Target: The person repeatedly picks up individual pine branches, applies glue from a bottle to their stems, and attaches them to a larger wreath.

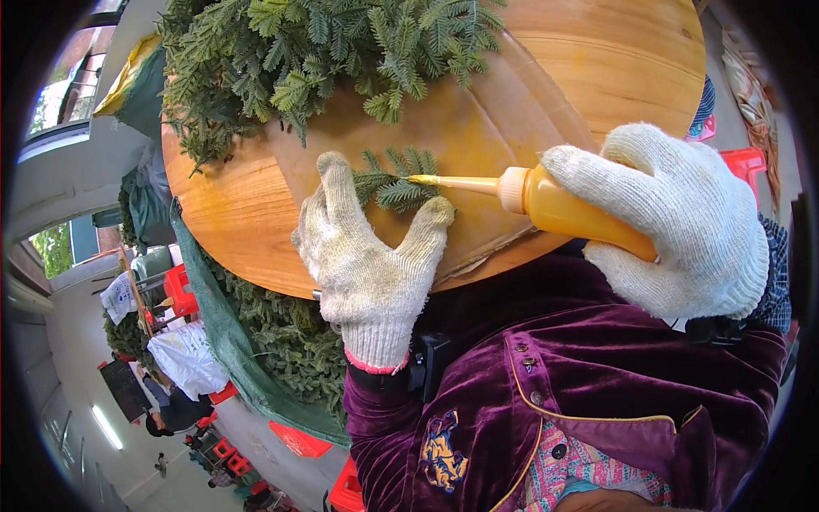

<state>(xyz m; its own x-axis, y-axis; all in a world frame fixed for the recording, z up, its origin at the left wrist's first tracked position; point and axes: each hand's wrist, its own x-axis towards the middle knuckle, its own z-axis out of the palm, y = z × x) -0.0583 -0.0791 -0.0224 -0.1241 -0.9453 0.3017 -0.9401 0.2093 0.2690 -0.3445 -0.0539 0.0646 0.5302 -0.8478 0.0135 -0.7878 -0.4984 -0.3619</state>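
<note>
My right hand, in a white knit glove, is wrapped round a squeeze bottle of yellow-orange liquid with a long tapered nozzle. The nozzle points left, and its yellow-coated tip meets a small green fir sprig. My left hand, in a stained white glove, rests beside the sprig with thumb and forefinger spread on either side of it. Its thumb lies at the sprig's near right edge; whether it presses on the needles I cannot tell. Beneath the sprig is a brown cardboard sheet.
A large heap of fir branches covers the far left of the round wooden table. Below the table's left edge, a green sack holds more fir. Red stools and white bags stand farther left, where another person is visible.
</note>
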